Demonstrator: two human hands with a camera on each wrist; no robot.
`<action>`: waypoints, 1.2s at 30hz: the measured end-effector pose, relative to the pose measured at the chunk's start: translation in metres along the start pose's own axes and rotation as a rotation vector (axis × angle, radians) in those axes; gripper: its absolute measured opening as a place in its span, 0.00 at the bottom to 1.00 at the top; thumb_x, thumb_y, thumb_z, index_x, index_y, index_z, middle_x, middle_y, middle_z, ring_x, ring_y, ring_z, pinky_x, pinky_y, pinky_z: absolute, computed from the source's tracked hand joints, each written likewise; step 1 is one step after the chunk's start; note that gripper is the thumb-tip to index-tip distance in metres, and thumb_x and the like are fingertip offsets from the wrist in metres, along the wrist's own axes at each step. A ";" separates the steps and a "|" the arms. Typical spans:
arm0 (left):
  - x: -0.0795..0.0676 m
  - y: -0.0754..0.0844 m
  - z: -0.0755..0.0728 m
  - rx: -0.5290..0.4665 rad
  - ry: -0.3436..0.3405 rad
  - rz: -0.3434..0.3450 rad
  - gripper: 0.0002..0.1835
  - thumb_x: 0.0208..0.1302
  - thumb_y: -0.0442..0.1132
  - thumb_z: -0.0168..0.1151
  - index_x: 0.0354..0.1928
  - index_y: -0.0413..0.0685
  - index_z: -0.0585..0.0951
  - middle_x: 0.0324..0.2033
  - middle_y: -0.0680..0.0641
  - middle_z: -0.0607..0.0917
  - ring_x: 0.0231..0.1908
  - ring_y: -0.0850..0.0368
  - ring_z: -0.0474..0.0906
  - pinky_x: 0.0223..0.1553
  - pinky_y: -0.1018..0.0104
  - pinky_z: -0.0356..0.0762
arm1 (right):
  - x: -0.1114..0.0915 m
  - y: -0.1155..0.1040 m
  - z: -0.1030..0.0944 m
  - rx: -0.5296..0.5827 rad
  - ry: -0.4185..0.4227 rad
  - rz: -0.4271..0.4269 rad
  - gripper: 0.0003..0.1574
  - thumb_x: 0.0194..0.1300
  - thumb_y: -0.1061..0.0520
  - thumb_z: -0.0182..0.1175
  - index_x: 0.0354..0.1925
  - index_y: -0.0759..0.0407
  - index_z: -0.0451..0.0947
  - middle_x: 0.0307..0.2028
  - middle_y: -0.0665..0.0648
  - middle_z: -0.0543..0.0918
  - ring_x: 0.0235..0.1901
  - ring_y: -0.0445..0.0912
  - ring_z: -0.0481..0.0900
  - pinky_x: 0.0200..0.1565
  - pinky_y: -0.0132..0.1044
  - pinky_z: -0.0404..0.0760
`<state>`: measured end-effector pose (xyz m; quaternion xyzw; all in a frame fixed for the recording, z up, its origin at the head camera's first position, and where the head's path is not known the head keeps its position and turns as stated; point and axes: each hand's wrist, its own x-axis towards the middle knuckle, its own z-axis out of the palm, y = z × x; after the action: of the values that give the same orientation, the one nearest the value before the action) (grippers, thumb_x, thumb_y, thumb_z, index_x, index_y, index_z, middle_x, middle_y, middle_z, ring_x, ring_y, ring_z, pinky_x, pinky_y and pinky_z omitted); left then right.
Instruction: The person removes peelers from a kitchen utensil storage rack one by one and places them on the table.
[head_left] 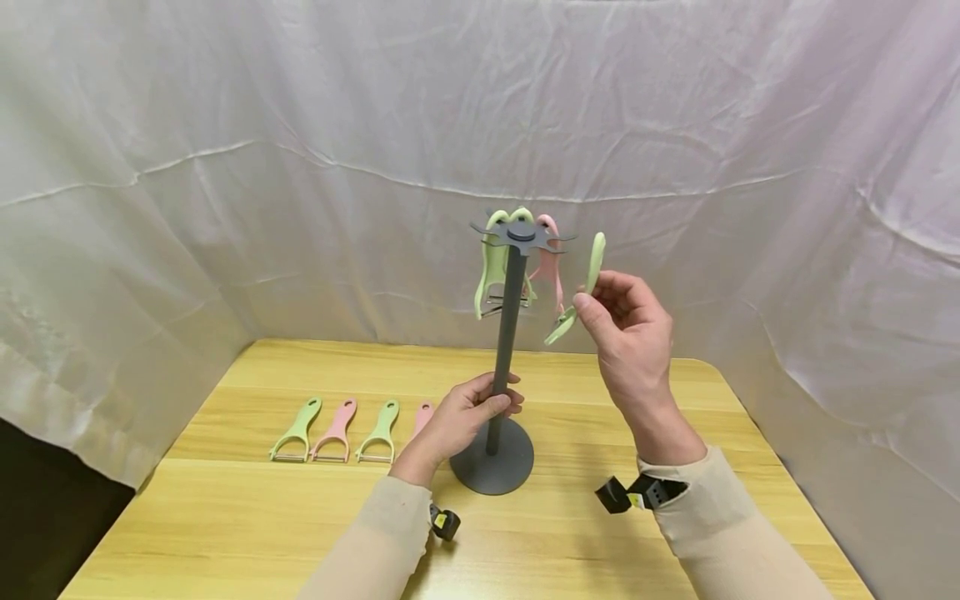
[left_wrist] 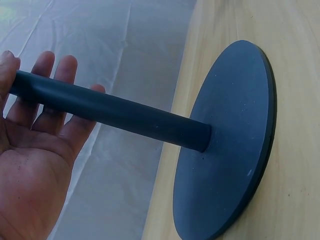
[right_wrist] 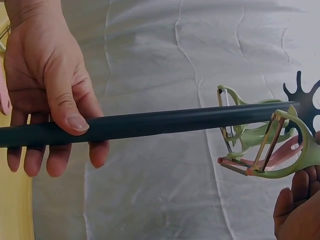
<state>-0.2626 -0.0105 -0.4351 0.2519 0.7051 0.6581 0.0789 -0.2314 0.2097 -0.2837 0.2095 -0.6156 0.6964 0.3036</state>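
A dark grey stand rises from a round base on the table, topped by a ring of hooks. My left hand holds the pole low down, thumb on one side and fingers on the other. Beside the hooks, my right hand pinches a light green peeler between thumb and fingers, its blade end downward. Two green peelers and a pink peeler hang from the far side of the hook ring. In the right wrist view, the held peeler overlaps the hanging ones.
On the wooden table, a row of green and pink peelers lies to the left: a green one, a pink one, another green one and a pink one partly behind my left arm. A pale curtain surrounds the table.
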 end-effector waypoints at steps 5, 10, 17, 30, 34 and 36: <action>0.000 0.000 0.001 -0.007 0.002 -0.003 0.18 0.81 0.40 0.58 0.67 0.47 0.79 0.54 0.36 0.87 0.57 0.42 0.86 0.61 0.57 0.82 | -0.003 0.002 -0.001 -0.025 0.006 0.010 0.16 0.69 0.71 0.66 0.53 0.76 0.79 0.39 0.48 0.87 0.40 0.44 0.82 0.44 0.28 0.83; -0.001 0.000 0.001 -0.005 0.005 -0.001 0.18 0.81 0.40 0.58 0.67 0.47 0.79 0.54 0.37 0.87 0.57 0.41 0.86 0.61 0.56 0.83 | -0.008 0.005 -0.003 -0.049 0.002 0.029 0.15 0.69 0.70 0.66 0.53 0.72 0.80 0.39 0.48 0.86 0.40 0.44 0.82 0.45 0.28 0.83; 0.000 -0.001 0.001 -0.005 0.012 0.004 0.18 0.81 0.40 0.58 0.67 0.47 0.79 0.54 0.39 0.88 0.57 0.42 0.87 0.61 0.53 0.83 | -0.016 0.010 -0.004 -0.066 0.008 0.057 0.16 0.68 0.72 0.65 0.54 0.75 0.79 0.38 0.48 0.85 0.39 0.43 0.82 0.44 0.27 0.83; 0.001 -0.001 0.000 0.022 -0.002 0.015 0.18 0.81 0.40 0.57 0.67 0.47 0.79 0.55 0.38 0.88 0.57 0.43 0.86 0.61 0.56 0.83 | -0.031 0.028 -0.014 -0.101 0.015 0.102 0.16 0.67 0.72 0.67 0.53 0.76 0.80 0.38 0.49 0.86 0.37 0.41 0.82 0.41 0.26 0.83; 0.001 0.000 -0.001 0.033 -0.007 0.010 0.18 0.81 0.40 0.58 0.68 0.48 0.79 0.56 0.40 0.88 0.57 0.45 0.86 0.61 0.51 0.82 | -0.035 0.033 -0.018 -0.115 0.030 0.122 0.16 0.67 0.72 0.67 0.52 0.75 0.80 0.38 0.48 0.86 0.37 0.41 0.82 0.41 0.26 0.83; 0.001 0.001 -0.002 0.034 -0.012 0.005 0.19 0.81 0.40 0.58 0.68 0.49 0.79 0.57 0.40 0.88 0.58 0.46 0.86 0.62 0.50 0.82 | -0.037 0.036 -0.021 -0.116 0.037 0.132 0.16 0.66 0.72 0.67 0.52 0.75 0.80 0.37 0.48 0.86 0.37 0.41 0.82 0.41 0.26 0.83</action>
<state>-0.2646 -0.0117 -0.4337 0.2589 0.7152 0.6446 0.0772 -0.2270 0.2218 -0.3378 0.1375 -0.6617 0.6817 0.2803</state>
